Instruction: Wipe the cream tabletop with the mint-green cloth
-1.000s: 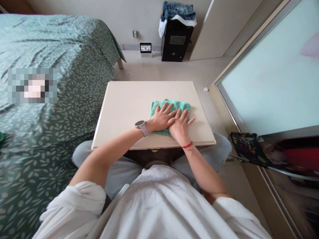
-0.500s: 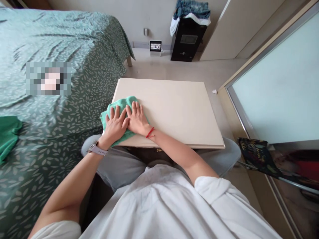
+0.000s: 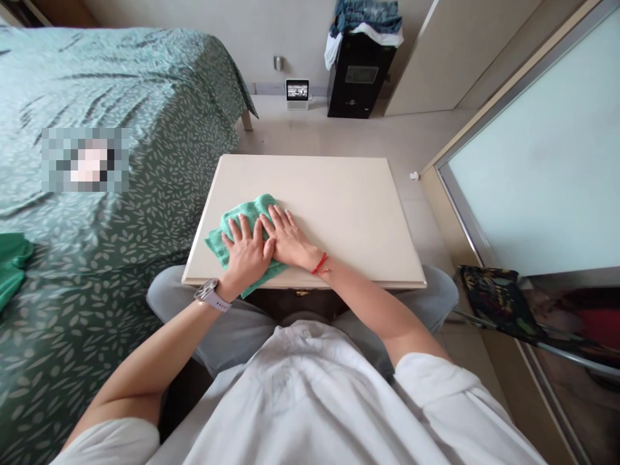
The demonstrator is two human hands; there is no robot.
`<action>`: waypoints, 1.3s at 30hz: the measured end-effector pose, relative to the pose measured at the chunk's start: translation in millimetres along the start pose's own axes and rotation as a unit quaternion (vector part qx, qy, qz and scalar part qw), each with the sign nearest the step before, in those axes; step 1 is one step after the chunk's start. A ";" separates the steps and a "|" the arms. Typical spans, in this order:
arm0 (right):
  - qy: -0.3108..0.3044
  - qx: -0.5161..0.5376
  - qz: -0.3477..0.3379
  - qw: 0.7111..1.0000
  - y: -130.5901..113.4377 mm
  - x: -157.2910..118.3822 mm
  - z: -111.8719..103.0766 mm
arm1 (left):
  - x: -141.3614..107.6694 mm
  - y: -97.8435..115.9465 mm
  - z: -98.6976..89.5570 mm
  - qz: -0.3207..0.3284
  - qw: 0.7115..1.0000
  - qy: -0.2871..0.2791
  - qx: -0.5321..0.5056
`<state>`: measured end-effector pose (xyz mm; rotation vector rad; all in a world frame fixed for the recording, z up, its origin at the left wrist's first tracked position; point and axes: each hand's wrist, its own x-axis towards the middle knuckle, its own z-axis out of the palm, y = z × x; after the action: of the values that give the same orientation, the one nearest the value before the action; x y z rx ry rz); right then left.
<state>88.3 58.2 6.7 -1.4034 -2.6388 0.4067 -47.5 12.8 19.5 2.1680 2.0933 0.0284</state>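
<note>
You seem mid-wipe, left hand (image 3: 248,257) and right hand (image 3: 289,243) spread flat on the green cloth (image 3: 252,208) at the table (image 3: 339,219)'s eight o'clock; stroking toward three likely calls for even pressure.

Green cloth (image 3: 249,210): a light green, soft-looking fabric, slightly rumpled, lying flat and somewhat slantwise below both grips.
Left grip (image 3: 249,255): palm down upon the cloth, the fingers spread.
Right grip (image 3: 289,242): palm down just beside the left grip, on the cloth's right part.
Cloth layers: more than one, visible to the left of the left grip.
Cloth far edge: a soft, raised fold beyond the left grip's fingertips.
Cloth near corner: comes out near the left grip's wrist and passes over the front edge.
Cream tabletop (image 3: 334,213): smooth, rectangular, its wider part to the right of the right grip.
</note>
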 end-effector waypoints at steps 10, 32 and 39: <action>0.028 -0.039 0.197 0.979 118.2 -93.5 -22.1 | 46.9 136.8 14.6 0.197 0.978 -0.047 -0.047; 0.190 -0.107 0.423 0.879 108.9 -168.7 11.8 | 62.5 184.8 42.5 0.477 0.875 -0.048 -0.069; 0.113 -0.059 0.324 0.937 38.0 -80.7 9.5 | 59.0 66.6 20.3 0.344 0.936 -0.065 -0.051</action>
<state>161.5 9.9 -12.3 -2.1969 -1.9918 0.1264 23.0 68.0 2.0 2.6232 1.1489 0.0577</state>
